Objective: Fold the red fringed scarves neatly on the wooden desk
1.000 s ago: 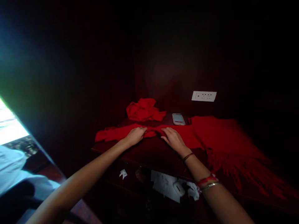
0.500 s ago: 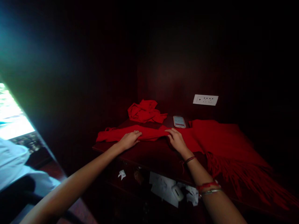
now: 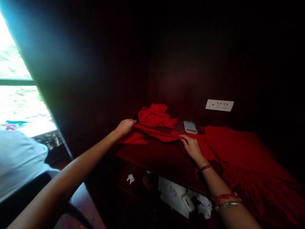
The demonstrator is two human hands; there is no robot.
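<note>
A long red cloth point(image 3: 154, 133) lies across a dark wooden tabletop point(image 3: 157, 156). My left hand point(image 3: 125, 126) is closed on the cloth's left end and holds it lifted off the table near the wall. My right hand point(image 3: 190, 146) rests on the same cloth further right, fingers pinching a fold of it. A crumpled red cloth point(image 3: 153, 115) lies just behind, and a larger red shawl with fringe point(image 3: 240, 152) spreads to the right.
A phone point(image 3: 190, 127) lies face up behind my right hand. A white socket plate point(image 3: 219, 105) is on the dark back wall. White paper scraps point(image 3: 173, 195) sit on a shelf under the tabletop. A bright window point(image 3: 16, 95) is at left.
My left hand has slid left along the cloth, gripped its end and raised it toward the wall. The right hand stayed on the cloth. The camera has turned left.
</note>
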